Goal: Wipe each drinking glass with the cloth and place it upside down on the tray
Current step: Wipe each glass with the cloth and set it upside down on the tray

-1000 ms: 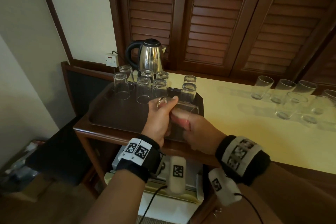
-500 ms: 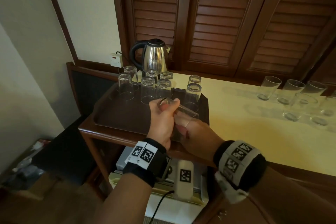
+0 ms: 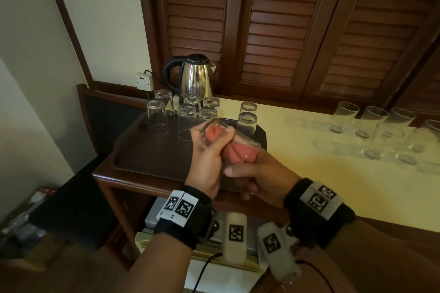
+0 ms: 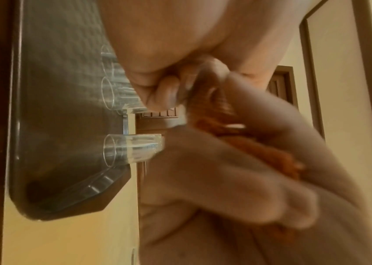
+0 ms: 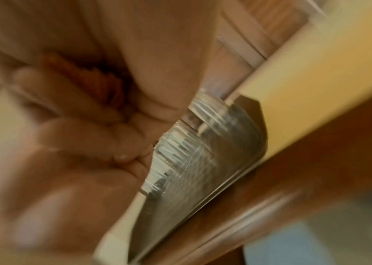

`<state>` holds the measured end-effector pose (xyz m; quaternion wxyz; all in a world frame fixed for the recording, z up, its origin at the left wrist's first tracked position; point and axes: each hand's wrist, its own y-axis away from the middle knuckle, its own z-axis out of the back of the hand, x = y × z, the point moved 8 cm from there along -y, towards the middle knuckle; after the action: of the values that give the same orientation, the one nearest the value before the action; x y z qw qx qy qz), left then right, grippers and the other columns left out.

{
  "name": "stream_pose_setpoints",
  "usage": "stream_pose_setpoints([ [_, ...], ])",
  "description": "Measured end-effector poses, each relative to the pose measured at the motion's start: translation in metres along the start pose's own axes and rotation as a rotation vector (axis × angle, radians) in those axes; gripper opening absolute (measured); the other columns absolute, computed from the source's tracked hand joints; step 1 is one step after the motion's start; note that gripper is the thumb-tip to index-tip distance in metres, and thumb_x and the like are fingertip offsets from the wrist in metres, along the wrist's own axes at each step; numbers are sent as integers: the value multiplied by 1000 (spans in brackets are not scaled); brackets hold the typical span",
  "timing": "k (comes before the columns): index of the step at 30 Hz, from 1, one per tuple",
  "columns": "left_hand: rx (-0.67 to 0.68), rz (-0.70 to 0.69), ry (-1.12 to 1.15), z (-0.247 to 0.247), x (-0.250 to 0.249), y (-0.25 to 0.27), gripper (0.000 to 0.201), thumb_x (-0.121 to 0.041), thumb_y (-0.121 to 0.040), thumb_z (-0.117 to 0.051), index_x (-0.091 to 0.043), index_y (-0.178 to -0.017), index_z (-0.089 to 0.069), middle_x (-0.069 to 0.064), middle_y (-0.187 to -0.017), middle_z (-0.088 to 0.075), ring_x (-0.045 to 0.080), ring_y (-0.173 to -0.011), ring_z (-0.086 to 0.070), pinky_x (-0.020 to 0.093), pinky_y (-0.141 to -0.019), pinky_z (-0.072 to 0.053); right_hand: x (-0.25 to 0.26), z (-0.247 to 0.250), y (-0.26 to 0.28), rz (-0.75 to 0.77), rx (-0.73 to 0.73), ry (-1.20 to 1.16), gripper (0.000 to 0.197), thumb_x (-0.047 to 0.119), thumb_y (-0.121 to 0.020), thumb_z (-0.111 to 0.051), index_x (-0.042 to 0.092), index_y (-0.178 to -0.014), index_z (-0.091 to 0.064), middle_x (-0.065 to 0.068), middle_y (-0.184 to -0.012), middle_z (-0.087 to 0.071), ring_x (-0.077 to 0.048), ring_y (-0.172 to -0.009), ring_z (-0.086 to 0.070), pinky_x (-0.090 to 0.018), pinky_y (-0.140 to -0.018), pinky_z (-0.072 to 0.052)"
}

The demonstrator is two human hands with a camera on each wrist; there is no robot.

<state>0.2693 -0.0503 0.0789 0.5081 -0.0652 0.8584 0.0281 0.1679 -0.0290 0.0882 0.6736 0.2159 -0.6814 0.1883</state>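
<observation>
Black wristbands [image 3: 188,219] with white square-code tags on 2 bare forearms.

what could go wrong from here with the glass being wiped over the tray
1. The glass is held on its side in the air by the left hand while the right hand works the cloth inside; a slip would likely drop it onto the tray.
2. Inverted glasses stand close behind, so setting this one down could knock them.
</observation>
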Motion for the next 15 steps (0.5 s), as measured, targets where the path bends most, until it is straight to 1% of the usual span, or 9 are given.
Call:
stream_pose_setpoints([
  [1,16,-9,-38,-1,-2,-1,44,-16,-97,-70,-19,-133,-44,10,-117,-62,19,-95,-74,34,-76,-62,-1,3,1,-37,4,-58,40,-6,-91,-63,11,-127,-59,-11,-74,-55,-14,-45,-42,-26,-41,-44],
  [3,31,51,-157,0,-2,-2,49,-29,-99,-70,-24,-138,-41,8,-114,-65,17,-87,-73,33,-68,-61,2,10,-2,-31,-10,215,42,-7,-91,-61,17,-126,-58,-12,-86,-63,-20,-51,-50,-30,-47,-51],
  [5,5,134,-213,3,5,-2,50,-40,-99,-69,-29,-139,-41,5,-108,-67,12,-73,-68,30,-58,-53,8,10,-3,63,-28,808,49,-4,-92,-58,25,-132,-54,-5,-111,-67,-22,-83,-66,-31,-75,-59],
  [7,-54,138,-142,8,10,0,48,-32,-97,-72,-29,-135,-44,10,-118,-67,20,-87,-71,40,-73,-58,13,-6,-1,204,-47,1068,59,-3,-92,-57,30,-140,-50,13,-127,-61,-7,-109,-62,-15,-93,-49],
  [9,-87,59,-40,8,8,4,42,-19,-96,-74,-26,-128,-47,13,-119,-64,25,-95,-71,45,-84,-60,9,-7,0,186,-57,704,44,-10,-91,-58,18,-124,-59,18,-99,-67,1,-84,-65,-10,-74,-50],
  [11,-70,-13,7,5,4,6,38,-14,-97,-71,-24,-125,-47,10,-112,-63,23,-95,-70,40,-83,-61,1,-5,2,39,-34,204,25,-13,-91,-57,-5,-115,-59,1,-62,-56,-9,-47,-51,-21,-46,-45],
  [12,-56,-29,-9,3,2,6,39,-16,-98,-71,-24,-126,-46,9,-112,-63,22,-95,-70,38,-82,-61,-1,-3,3,-10,-26,85,28,-12,-91,-57,-6,-119,-58,-5,-59,-51,-13,-43,-45,-25,-41,-42],
  [14,-53,23,-82,4,4,6,46,-26,-99,-71,-23,-135,-43,7,-113,-63,19,-91,-69,38,-78,-61,3,6,0,16,-53,284,42,-9,-90,-57,11,-128,-59,-10,-76,-62,-21,-55,-56,-31,-48,-52],
  [15,-68,79,-109,6,9,5,50,-32,-99,-70,-23,-138,-42,7,-114,-64,17,-87,-68,40,-78,-62,8,6,-1,93,-68,611,53,-7,-90,-56,22,-135,-56,-7,-99,-69,-23,-75,-65,-35,-64,-59],
])
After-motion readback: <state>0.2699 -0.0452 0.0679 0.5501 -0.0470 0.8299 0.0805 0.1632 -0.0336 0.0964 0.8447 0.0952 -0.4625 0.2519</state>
